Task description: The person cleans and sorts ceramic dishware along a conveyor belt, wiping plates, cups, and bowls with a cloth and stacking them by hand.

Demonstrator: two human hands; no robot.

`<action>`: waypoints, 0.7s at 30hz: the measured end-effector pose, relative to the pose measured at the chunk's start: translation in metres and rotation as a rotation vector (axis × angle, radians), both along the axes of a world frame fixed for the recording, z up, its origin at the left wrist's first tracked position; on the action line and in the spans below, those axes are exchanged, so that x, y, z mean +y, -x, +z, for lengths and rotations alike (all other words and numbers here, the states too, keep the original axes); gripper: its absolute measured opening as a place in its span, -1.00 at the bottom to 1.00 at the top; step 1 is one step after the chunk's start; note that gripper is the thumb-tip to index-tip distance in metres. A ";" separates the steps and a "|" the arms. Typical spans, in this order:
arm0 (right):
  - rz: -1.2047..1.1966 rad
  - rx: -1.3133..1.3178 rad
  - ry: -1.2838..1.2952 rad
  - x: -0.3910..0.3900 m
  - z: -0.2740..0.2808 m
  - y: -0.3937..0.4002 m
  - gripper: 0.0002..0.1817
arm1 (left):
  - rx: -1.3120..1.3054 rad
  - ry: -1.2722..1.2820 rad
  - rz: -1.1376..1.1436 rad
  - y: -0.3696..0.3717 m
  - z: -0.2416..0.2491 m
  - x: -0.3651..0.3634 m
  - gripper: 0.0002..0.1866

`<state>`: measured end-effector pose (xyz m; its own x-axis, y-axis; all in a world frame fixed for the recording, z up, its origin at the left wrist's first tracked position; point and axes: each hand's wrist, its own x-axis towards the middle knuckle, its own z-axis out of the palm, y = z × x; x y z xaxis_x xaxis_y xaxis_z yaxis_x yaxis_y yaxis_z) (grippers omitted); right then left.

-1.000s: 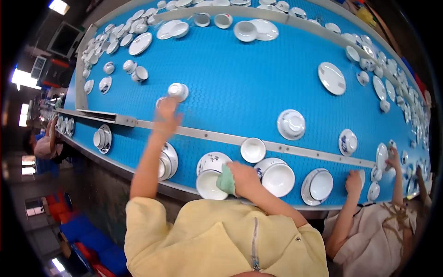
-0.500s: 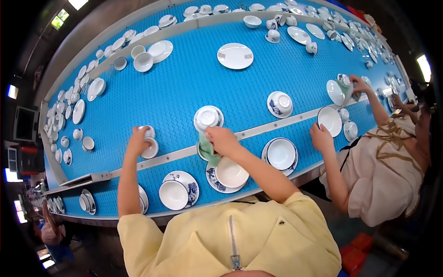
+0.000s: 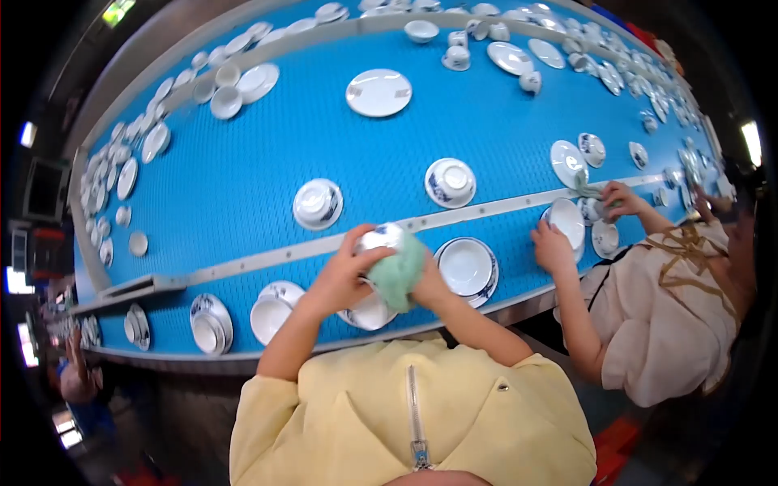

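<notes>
Head view: the small white cup [image 3: 379, 238] is up off the blue belt [image 3: 340, 150] near its near edge, pinched by the fingers of the left hand [image 3: 340, 275] while the right hand [image 3: 428, 283] presses a green cloth [image 3: 399, 271] against it; I'd say a slip of that light grip could drop it onto the bowl and saucer [image 3: 366, 312] just below and chip both. Every bowl I can see into, like the blue-rimmed one [image 3: 466, 267] to the right, looks empty, and the co-worker's hands [image 3: 553, 247] are busy with other pieces further along that edge

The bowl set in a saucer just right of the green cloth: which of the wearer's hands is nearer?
Right. The right hand, pressing the green cloth, sits beside the bowl; the left hand is beyond the cloth.
</notes>
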<state>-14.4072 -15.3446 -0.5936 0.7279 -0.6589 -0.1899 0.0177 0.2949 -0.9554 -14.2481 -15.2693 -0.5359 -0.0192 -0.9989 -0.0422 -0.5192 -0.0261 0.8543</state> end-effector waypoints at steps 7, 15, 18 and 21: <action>0.068 0.101 -0.187 -0.059 0.023 0.107 -0.64 | -0.236 0.056 0.569 -0.004 -0.006 0.067 -0.58; -0.069 0.371 0.492 -0.089 0.005 0.179 -0.33 | -0.609 -0.397 0.730 -0.012 0.014 0.119 -0.59; -0.139 0.036 0.217 -0.108 0.010 0.196 -0.18 | -0.485 -0.191 0.774 0.026 0.014 0.051 -0.44; -0.199 -0.280 -0.289 -0.120 -0.005 0.217 -0.21 | -0.378 -0.329 0.562 0.038 -0.007 -0.018 -0.29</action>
